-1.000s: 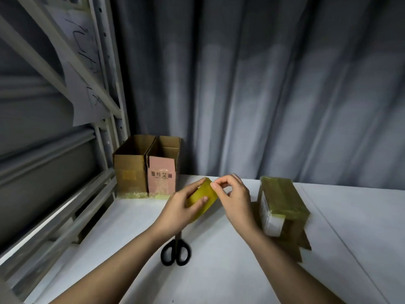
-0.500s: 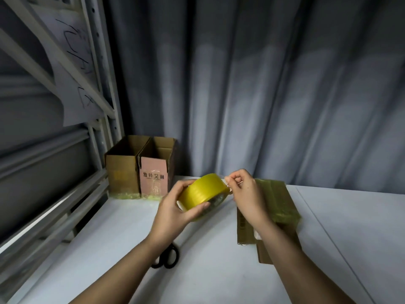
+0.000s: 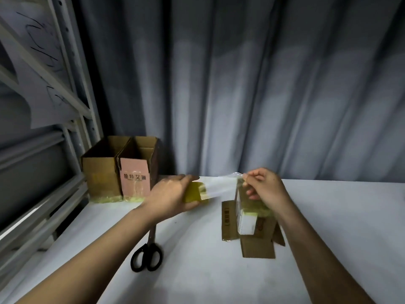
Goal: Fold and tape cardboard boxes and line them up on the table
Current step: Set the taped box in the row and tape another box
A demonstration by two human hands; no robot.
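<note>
My left hand (image 3: 173, 196) grips a yellow tape roll (image 3: 194, 191) above the white table (image 3: 339, 216). My right hand (image 3: 262, 187) pinches the free end of the tape, and a clear strip of tape (image 3: 221, 187) stretches between the two hands. Under my right hand stands a small cardboard box (image 3: 247, 218) with yellow tape on top, a white label on its side and its bottom flaps spread on the table. Two open-topped boxes stand side by side at the back left: a plain brown box (image 3: 102, 172) and a box with a pink label (image 3: 135, 174).
Black-handled scissors (image 3: 148, 253) lie on the table below my left forearm. A grey metal rack (image 3: 72, 88) with paper sheets runs along the left. A grey curtain (image 3: 263, 84) hangs behind the table.
My hands have drawn apart: the left took the roll leftward, the right kept the tape end over the box, pulling out a strip. The view has tilted a little.
</note>
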